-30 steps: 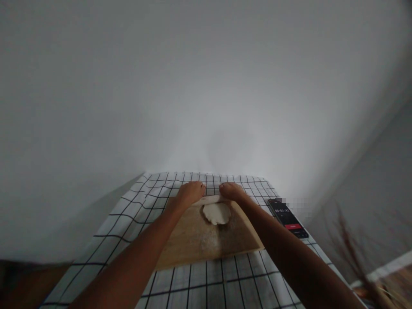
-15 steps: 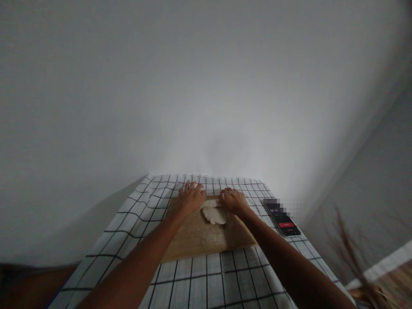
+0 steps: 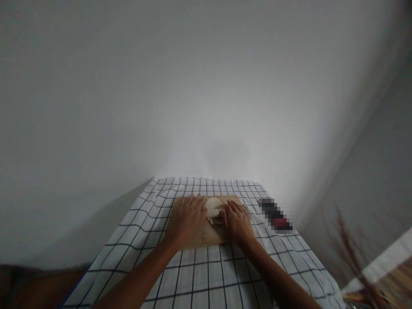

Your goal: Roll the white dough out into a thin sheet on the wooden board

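A flat piece of pale dough (image 3: 213,205) lies on a wooden board (image 3: 206,241). Across the dough runs a pale bar, seemingly a rolling pin (image 3: 215,213), whose ends are hidden under my hands. My left hand (image 3: 192,215) lies over its left end, fingers stretched forward. Over the right end rests my right hand (image 3: 237,218), its fingers also extended and slightly spread. Dough shows both beyond the pin and on my side of it. Light flour marks the board.
The board sits on a white cloth with dark grid lines (image 3: 206,274). A phone (image 3: 277,216), partly pixelated, lies to the right. A pale wall (image 3: 206,107) rises behind the table. Reddish dry stems (image 3: 347,244) stand at the lower right, beyond the table.
Both hands and the pin have come back toward me from the board's far edge. Dough now shows beyond the pin, and my fingers are straighter.
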A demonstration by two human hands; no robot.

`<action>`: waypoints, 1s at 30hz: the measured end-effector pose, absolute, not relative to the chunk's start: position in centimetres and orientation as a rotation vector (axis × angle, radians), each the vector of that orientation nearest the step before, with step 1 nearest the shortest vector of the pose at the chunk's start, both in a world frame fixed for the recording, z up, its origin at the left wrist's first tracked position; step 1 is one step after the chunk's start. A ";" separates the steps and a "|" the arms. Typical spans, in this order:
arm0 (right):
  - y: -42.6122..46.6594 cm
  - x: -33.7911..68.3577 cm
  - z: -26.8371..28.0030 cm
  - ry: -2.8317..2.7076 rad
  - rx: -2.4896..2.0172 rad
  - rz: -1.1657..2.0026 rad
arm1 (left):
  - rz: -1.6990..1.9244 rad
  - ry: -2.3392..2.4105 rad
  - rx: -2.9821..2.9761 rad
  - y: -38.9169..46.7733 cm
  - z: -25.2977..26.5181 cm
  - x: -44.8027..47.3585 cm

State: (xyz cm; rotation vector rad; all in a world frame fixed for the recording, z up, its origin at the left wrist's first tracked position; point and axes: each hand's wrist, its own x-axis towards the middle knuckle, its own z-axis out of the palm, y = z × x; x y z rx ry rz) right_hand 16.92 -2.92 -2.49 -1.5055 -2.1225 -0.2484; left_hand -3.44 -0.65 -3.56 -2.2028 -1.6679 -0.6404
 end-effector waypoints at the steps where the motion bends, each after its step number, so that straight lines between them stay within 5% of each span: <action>1: -3.5 17.0 -2.7 -2.119 -1.498 -0.240 | -0.639 -1.663 -2.208 -1.2 -3.6 -3.5; 21: -10.1 16.7 -4.6 -2.149 -1.491 -0.152 | -0.599 -1.465 -2.344 -10.7 -3.1 -5.4; 30: -10.3 17.8 -0.6 -2.421 -1.506 -0.153 | -0.454 -1.537 -2.679 -11.5 0.0 -7.1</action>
